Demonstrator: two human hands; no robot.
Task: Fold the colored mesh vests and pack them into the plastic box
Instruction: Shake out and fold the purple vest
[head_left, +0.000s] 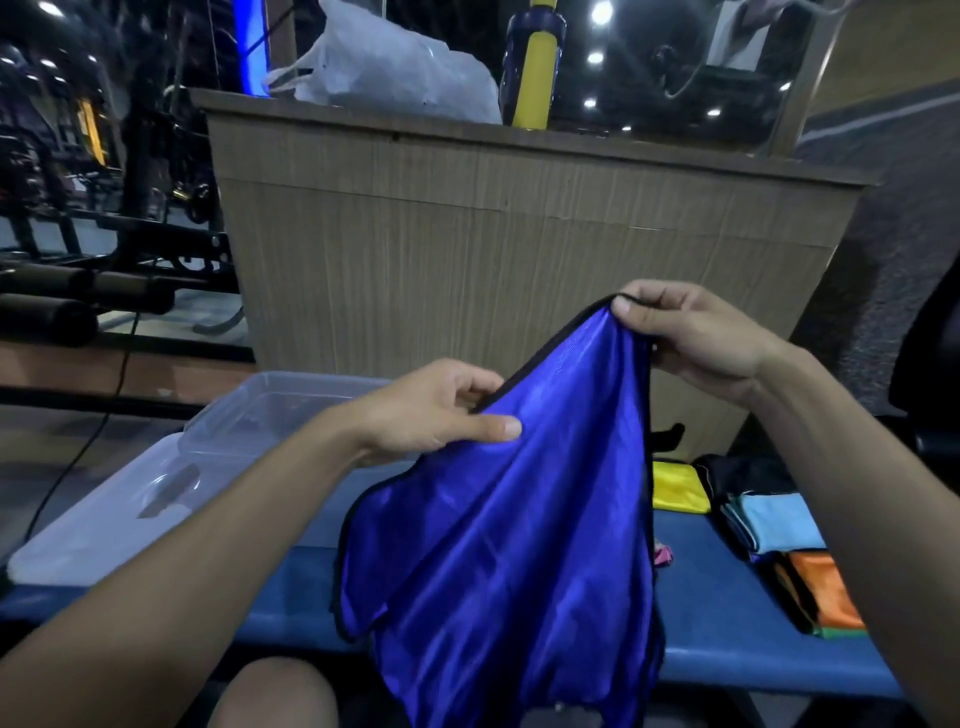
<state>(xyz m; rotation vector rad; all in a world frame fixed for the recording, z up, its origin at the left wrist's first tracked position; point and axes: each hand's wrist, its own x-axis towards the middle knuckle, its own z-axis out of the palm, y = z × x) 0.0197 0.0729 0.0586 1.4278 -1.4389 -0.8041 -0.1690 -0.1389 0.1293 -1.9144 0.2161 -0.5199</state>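
Note:
A shiny blue vest (498, 545) with black trim hangs in the air over the blue bench (737, 639). My left hand (436, 410) pinches its black edge lower down, thumb on the cloth. My right hand (691, 338) pinches the same edge higher up, at the vest's top. The clear plastic box (270, 410) sits on the bench to the left, behind my left forearm, with its lid (104, 525) lying in front of it. More vests lie on the bench at the right: yellow (678, 486), light blue (779, 525) and orange (826, 592).
A tall wooden counter (519, 249) stands right behind the bench, with a white plastic bag (395, 67) and a yellow and blue bottle (535, 62) on top. Dark gym machines (78, 249) fill the left. A black chair (930, 364) is at the far right. My knee (275, 696) shows below.

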